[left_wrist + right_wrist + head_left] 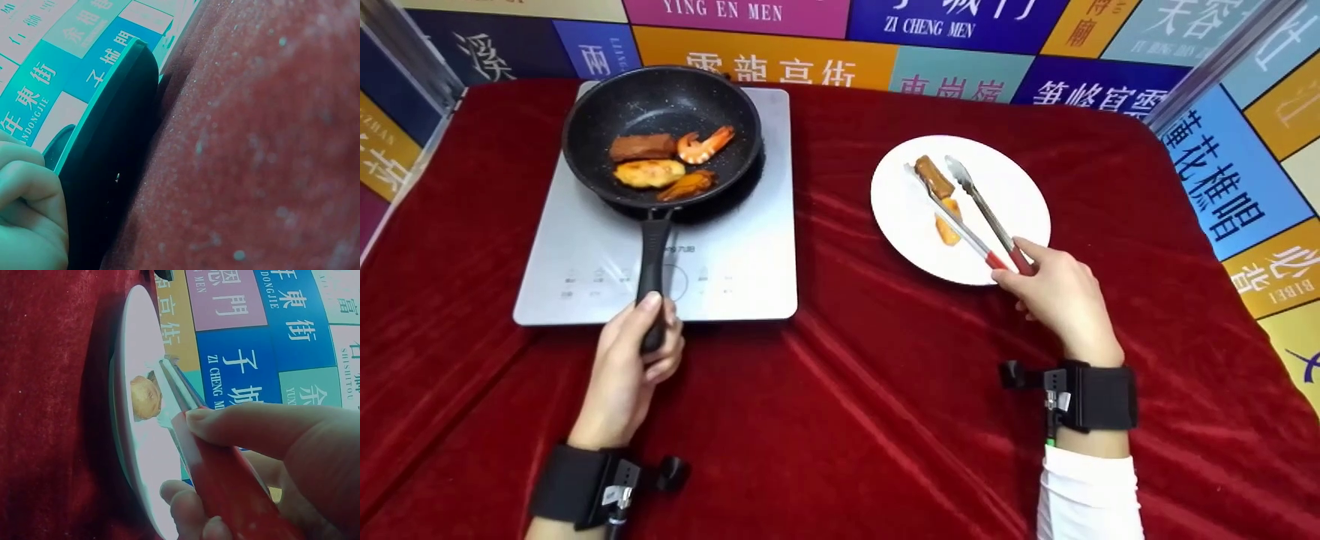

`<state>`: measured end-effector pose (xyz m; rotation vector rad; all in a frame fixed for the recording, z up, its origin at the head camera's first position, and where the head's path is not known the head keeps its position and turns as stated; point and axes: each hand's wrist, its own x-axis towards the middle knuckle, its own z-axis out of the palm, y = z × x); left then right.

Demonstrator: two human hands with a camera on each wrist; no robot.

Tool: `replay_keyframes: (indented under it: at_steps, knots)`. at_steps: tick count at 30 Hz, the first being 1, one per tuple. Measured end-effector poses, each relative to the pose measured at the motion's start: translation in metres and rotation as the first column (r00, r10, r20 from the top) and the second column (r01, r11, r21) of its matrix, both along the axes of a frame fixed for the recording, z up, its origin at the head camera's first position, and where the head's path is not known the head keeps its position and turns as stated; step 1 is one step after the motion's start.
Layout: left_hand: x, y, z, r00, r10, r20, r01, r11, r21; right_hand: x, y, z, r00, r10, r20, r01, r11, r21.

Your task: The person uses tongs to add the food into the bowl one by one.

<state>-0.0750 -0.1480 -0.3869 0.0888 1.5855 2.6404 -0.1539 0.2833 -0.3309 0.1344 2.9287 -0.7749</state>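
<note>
My left hand (pixel 634 345) grips the black handle (pixel 652 262) of a frying pan (pixel 660 97) on the left. In the pan lie a brown meat piece (pixel 642 147), a shrimp (pixel 705 145), a yellow fried piece (pixel 649 174) and a darker orange piece (pixel 687 185). My right hand (pixel 1061 292) holds red-handled metal tongs (pixel 990 214) over a white plate (pixel 896 217). The tongs stand spread, their tips on either side of a brown piece (pixel 934 176) on the plate; whether they touch it I cannot tell. Just below it lies a yellow piece (pixel 948 223), also seen in the right wrist view.
Under the pan is a silver induction cooker (pixel 750 277) with a touch panel. Dark red cloth (pixel 825 420) covers the table. Colourful panels with lettering (pixel 765 67) stand behind and at the sides, with metal posts (pixel 1215 67) at the corners.
</note>
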Motion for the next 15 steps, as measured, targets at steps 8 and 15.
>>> replay_keyframes:
  at_steps: [8, 15]
  knots:
    - [-0.0006, -0.0007, 0.0005, 1.0, 0.003, 0.004, -0.003, 1.0, -0.01, 0.0002, -0.0022, -0.0002, 1.0, 0.02, -0.004, -0.019, 0.999, 0.041]
    - [-0.0008, -0.0006, 0.0009, 1.0, 0.011, 0.004, -0.011, 1.0, -0.009, 0.0007, -0.0026, 0.0021, 0.999, 0.037, -0.022, -0.036, 0.998, 0.043]
